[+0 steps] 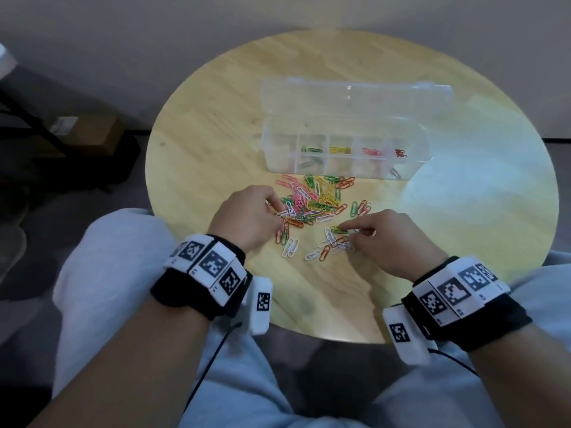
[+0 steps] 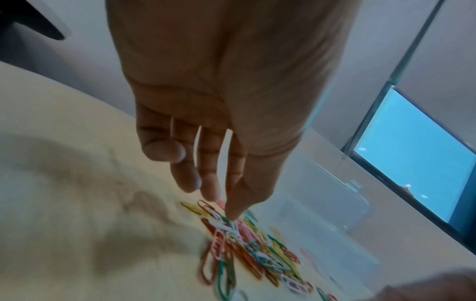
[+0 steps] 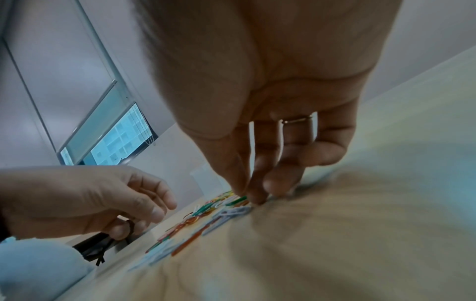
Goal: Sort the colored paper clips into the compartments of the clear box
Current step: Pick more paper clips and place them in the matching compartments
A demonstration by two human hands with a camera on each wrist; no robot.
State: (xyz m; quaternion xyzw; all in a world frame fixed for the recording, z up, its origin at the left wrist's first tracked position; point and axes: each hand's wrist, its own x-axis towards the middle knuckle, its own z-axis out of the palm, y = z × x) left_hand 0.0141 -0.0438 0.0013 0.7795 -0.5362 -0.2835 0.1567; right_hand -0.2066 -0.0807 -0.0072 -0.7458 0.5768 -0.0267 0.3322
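A round wooden table [image 1: 216, 97] carries everything. At its far side stands the clear box [image 1: 340, 168], lid [image 1: 355, 94] tipped open behind; green, yellow and red clips lie in separate compartments. Just near of the box lies the loose pile of paper clips [image 1: 315, 205], colours mixed. The left hand [image 1: 247, 216] reaches into the pile's left edge, fingers extended down and touching clips, gripping none plainly. The right hand [image 1: 392, 242], wearing a ring [image 3: 296, 120], presses fingertips [image 3: 257, 198] on a green clip [image 1: 339, 229]; whether it pinches it I cannot tell.
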